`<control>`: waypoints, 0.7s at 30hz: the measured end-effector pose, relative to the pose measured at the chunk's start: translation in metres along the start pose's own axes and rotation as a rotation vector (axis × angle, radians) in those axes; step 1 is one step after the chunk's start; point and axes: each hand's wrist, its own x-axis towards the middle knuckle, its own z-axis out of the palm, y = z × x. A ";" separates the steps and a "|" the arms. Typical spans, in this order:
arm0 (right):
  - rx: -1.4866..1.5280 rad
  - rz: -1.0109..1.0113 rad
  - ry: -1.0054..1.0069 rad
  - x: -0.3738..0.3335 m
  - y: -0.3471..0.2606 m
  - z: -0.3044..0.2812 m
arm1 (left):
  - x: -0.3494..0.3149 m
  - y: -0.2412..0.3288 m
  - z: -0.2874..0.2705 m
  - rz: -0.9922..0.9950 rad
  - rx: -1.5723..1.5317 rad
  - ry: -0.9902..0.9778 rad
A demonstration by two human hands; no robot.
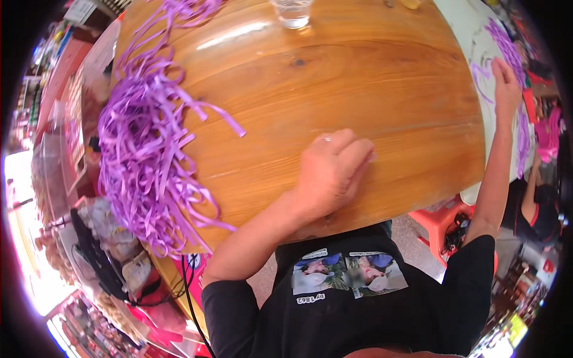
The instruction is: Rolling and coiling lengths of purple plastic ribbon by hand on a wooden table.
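Note:
My left hand (333,172) rests on the round wooden table (358,77) near its front edge. Its fingers are curled under, a ring shows on one finger, and nothing is in it. My right hand (506,83) is stretched out far to the right, fingers flat on a white surface (468,36) next to the table. It touches thin purple strips (504,45) lying there. A big heap of purple paper strips (143,149) covers the table's left side and hangs over its edge, well apart from my left hand.
A clear drinking glass (292,12) stands at the table's far edge. A red plastic stool (439,224) is under the table on the right. Another person in a black shirt (537,212) sits at far right. Bags and black cables (119,262) crowd the lower left.

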 end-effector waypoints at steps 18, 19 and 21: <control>0.468 -0.673 -0.629 -0.097 -0.258 0.090 | -0.016 -0.007 0.005 0.196 0.105 -0.031; 0.607 -0.695 -0.745 -0.115 -0.293 0.089 | -0.016 -0.005 0.002 0.189 0.113 -0.020; 0.716 -0.907 -0.846 -0.142 -0.342 0.092 | -0.012 0.000 0.001 0.210 0.078 -0.149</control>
